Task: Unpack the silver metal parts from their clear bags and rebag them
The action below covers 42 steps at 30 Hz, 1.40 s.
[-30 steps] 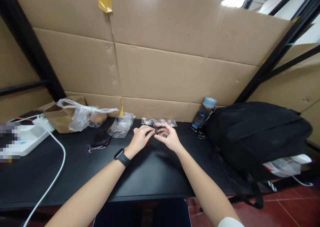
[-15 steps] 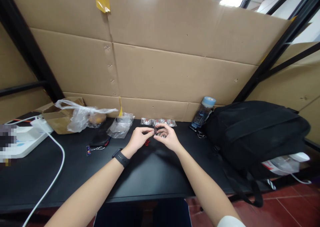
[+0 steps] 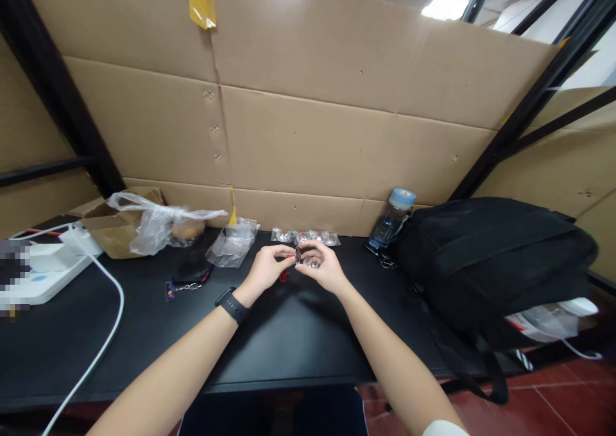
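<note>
Worktop (image 3: 293,346) in black spreads nearest. Over it, the left hand (image 3: 267,268) and right hand (image 3: 330,269) meet, each grip closed at the fingertips on a small dark disc (image 3: 298,255), held edge-up between them. Red strands (image 3: 283,276) show just below the left fingers. Beyond lie clear packets (image 3: 283,236) in a row, before a cardboard wall (image 3: 308,147).

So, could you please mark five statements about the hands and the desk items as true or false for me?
1. The left hand and right hand meet at a small dark object. True.
2. The watch is on the right wrist. False: the black watch is on the left wrist.
3. The bottle has a blue lid. True.
4. The backpack is left of the bottle. False: the black backpack is right of it.
5. Small clear packets lie beyond the hands. True.
</note>
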### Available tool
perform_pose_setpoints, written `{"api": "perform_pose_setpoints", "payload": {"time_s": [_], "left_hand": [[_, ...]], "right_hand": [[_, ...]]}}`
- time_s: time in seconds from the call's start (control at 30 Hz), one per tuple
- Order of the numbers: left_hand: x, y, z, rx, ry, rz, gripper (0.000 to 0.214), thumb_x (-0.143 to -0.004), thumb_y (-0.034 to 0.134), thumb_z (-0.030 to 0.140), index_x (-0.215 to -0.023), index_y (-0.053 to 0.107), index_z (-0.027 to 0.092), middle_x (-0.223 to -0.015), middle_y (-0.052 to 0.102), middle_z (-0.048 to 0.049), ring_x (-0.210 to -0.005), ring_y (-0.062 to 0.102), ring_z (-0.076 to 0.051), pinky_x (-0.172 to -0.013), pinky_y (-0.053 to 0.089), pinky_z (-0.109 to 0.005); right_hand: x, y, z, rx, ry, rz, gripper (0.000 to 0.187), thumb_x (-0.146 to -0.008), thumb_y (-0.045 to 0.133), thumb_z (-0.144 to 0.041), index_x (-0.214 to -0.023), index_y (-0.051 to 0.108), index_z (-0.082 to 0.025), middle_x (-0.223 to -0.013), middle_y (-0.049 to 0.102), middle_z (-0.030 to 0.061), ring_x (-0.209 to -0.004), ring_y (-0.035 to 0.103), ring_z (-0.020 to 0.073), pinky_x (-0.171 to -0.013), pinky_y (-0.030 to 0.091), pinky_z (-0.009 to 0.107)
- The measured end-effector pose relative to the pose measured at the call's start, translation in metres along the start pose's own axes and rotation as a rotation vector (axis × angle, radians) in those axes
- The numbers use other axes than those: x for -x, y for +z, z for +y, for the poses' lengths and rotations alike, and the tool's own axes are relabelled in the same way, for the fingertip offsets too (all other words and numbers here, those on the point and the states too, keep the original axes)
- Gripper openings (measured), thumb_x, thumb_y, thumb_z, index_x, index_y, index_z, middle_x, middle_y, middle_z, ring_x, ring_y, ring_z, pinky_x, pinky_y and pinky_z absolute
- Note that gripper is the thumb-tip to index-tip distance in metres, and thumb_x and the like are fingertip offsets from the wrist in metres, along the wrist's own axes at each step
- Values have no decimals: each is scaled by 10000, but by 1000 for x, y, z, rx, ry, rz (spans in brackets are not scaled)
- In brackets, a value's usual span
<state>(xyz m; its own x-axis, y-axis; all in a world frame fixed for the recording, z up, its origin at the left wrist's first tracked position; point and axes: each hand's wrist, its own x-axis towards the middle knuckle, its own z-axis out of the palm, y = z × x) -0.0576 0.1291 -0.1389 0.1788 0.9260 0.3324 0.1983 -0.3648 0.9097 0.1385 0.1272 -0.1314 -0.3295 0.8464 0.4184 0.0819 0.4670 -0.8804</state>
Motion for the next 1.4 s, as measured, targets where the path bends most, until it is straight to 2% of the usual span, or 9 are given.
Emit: {"api": "perform_pose_setpoints", "payload": {"time_s": [0.13, 0.27, 0.37, 0.57, 0.7, 0.93, 1.13, 1.3, 1.4], "left_hand": [[1, -2, 1, -133, 35, -2, 173, -832, 679, 351, -884, 775, 217, -933, 774, -37, -886, 709, -226, -857, 530, -330], [2, -2, 4, -227, 155, 57, 112, -838, 685, 314, -826, 764, 236, -1068, 712, -36, -1032, 656, -218, -969, 475, -351], [4, -1, 8, -385, 160, 111, 96, -854, 679, 303, -844, 764, 259, -1143, 647, -39, -1144, 582, -242, -1005, 426, -411], [9, 0, 15, -606, 220, 158, 104, -888, 661, 305, -871, 761, 284, -1166, 615, -47, -1187, 499, -270, -973, 357, -464], [9, 0, 14, -648, 263, 168, 145, -910, 631, 336, -895, 767, 286, -1184, 601, -63, -1191, 463, -286, -962, 348, -467], [9, 1, 14, -649, 226, 150, 175, -924, 603, 376, -927, 761, 300, -1205, 563, -55, -1175, 439, -285, -955, 354, -454], [11, 1, 18, -722, 269, 161, 165, -928, 601, 351, -920, 757, 296, -1144, 566, -72, -1179, 424, -293, -931, 340, -457], [12, 0, 20, -763, 339, 171, 160, -927, 602, 322, -902, 755, 281, -1159, 554, -84, -1182, 420, -300, -929, 337, -458], [12, 1, 19, -764, 339, 193, 156, -929, 600, 334, -935, 749, 285, -1177, 555, -88, -1183, 423, -301, -923, 345, -450]], "right_hand": [[0, -1, 0, -13, 15, 6, 500, -709, 833, -319, -1152, 609, -260, -1200, 647, 66, -934, 690, 191, -688, 528, 268], [0, 0, -2, -30, 23, 13, 495, -701, 837, -329, -1137, 614, -253, -1202, 647, 69, -918, 694, 191, -687, 537, 273], [0, 1, -4, -27, 27, 10, 479, -704, 836, -344, -1122, 626, -242, -1168, 664, 69, -912, 697, 193, -686, 540, 273], [0, 3, 1, -37, 26, 33, 411, -671, 854, -373, -990, 652, -211, -1183, 673, 86, -885, 719, 198, -689, 555, 277], [0, 3, 5, -41, 52, 65, 367, -647, 869, -385, -881, 658, -196, -1201, 677, 100, -833, 733, 201, -687, 565, 295], [-1, -1, 3, -58, 15, 36, 403, -624, 889, -365, -929, 680, -205, -1211, 695, 107, -887, 721, 212, -722, 559, 312], [0, 1, 3, -15, -16, 47, 377, -647, 878, -359, -938, 689, -210, -1222, 696, 99, -966, 714, 230, -749, 546, 312], [-2, 4, 6, -40, 39, 93, 409, -601, 901, -379, -899, 688, -197, -1111, 732, 96, -896, 728, 233, -711, 557, 309], [-3, 1, 4, -61, 39, 67, 362, -650, 873, -415, -880, 698, -198, -1064, 735, 88, -851, 723, 224, -710, 570, 323]]}}
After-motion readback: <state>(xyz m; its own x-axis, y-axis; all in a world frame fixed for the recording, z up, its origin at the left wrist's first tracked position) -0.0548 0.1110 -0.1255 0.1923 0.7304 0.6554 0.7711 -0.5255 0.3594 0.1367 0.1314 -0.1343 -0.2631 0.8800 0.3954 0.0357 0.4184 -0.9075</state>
